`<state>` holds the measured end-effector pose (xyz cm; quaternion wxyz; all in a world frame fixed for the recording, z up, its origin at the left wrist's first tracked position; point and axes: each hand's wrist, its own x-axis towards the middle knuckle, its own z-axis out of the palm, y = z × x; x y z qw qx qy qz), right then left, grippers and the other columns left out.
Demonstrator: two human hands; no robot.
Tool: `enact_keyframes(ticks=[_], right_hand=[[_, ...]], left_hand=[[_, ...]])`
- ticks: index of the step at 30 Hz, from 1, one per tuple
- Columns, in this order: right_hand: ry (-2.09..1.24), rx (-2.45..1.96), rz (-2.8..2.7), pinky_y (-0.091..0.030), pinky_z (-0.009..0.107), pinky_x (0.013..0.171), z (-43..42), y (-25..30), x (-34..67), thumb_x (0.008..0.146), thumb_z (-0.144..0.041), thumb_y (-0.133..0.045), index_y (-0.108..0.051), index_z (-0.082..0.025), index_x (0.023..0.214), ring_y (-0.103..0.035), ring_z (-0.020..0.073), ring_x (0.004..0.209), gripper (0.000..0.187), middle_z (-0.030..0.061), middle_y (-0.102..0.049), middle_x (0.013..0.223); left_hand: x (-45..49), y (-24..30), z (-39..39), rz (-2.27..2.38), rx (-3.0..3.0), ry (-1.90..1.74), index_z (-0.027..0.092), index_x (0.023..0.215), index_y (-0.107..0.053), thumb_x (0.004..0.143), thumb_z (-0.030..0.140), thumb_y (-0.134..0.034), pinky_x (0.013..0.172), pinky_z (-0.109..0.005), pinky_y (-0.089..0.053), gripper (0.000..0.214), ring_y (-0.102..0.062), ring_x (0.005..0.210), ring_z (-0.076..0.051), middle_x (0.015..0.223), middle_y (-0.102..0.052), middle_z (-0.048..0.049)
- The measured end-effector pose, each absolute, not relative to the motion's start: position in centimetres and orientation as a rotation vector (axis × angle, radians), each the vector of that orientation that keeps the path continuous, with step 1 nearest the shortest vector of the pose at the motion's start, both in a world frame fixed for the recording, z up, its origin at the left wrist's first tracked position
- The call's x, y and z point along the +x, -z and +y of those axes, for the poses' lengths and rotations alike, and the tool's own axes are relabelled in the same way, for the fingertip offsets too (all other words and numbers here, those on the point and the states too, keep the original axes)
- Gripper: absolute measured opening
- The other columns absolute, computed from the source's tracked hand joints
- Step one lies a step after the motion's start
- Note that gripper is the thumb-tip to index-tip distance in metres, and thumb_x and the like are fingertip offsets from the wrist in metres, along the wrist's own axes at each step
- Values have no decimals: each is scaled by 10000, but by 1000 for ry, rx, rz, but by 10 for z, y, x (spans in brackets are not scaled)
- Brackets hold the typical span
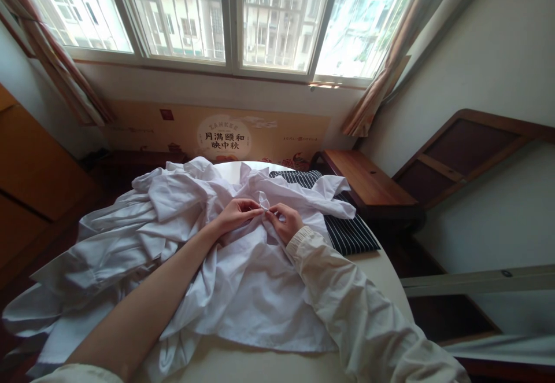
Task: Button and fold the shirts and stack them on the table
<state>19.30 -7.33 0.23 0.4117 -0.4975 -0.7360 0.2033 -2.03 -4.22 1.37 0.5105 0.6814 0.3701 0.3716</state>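
Note:
A crumpled white shirt [243, 290] lies spread over a round white table [381, 273]. My left hand [237, 214] and my right hand [285, 220] meet at the middle of the shirt. Both pinch a small fold of its white fabric [264, 205] between fingertips, almost touching each other. My left forearm is bare; my right arm wears a cream sleeve with an elastic cuff.
A dark striped garment [347, 232] lies under the shirt's right side at the table's far right. A wooden side table [368, 183] stands beyond it. A printed cardboard panel [221, 134] leans under the window. A wooden frame [468, 151] rests against the right wall.

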Motion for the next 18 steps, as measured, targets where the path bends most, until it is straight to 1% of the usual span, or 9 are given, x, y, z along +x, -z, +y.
enact_keyframes(ticks=[3,5,7,10,13,15,18], right_hand=[[-514,-1230,-1833,-510,283,715,-74,-2,193,958,-408,-649,-733,-220,884,-683,182,780,219,27,-753,862],[-496,-1214,-1837,-508,282,713,-74,-2,192,963,-397,-641,-733,-219,879,-680,178,770,217,27,-752,859],[-470,-1215,-1825,-509,283,705,-74,-2,192,954,-397,-652,-734,-218,886,-677,174,749,208,28,-756,866],[-426,-1233,-1784,-510,293,687,-73,-1,191,920,-411,-695,-736,-219,885,-671,175,700,200,27,-763,843],[-372,-1216,-1803,-513,307,705,-74,-1,191,917,-401,-705,-742,-223,864,-672,180,681,189,26,-766,819],[-329,-1209,-1833,-514,314,728,-74,-2,191,924,-381,-702,-747,-226,858,-673,181,682,175,25,-763,809],[-281,-1223,-1860,-514,323,762,-76,-4,190,926,-355,-707,-754,-231,855,-670,184,686,151,20,-753,787]], left_hand=[[-20,-13,-42,858,1667,-913,141,978,-808,815,483,-834,808,-270,-529,380,-690,872,-187,966,-786,-85],[-21,-12,-41,852,1690,-920,141,972,-809,823,464,-831,816,-268,-525,357,-690,879,-187,961,-786,-83],[-21,-11,-41,849,1705,-921,141,979,-809,843,457,-814,804,-262,-520,344,-687,872,-184,962,-786,-82],[-21,-9,-41,852,1714,-924,138,979,-806,856,472,-799,743,-250,-511,356,-675,819,-174,926,-780,-74],[-21,-7,-41,861,1734,-937,137,964,-803,852,490,-799,698,-243,-499,370,-661,773,-165,889,-772,-65],[-20,-7,-41,869,1752,-943,140,958,-805,861,502,-790,690,-244,-498,376,-662,766,-166,883,-772,-64],[-20,-7,-41,884,1785,-947,147,956,-811,875,514,-775,720,-255,-511,377,-681,803,-182,903,-781,-69]])
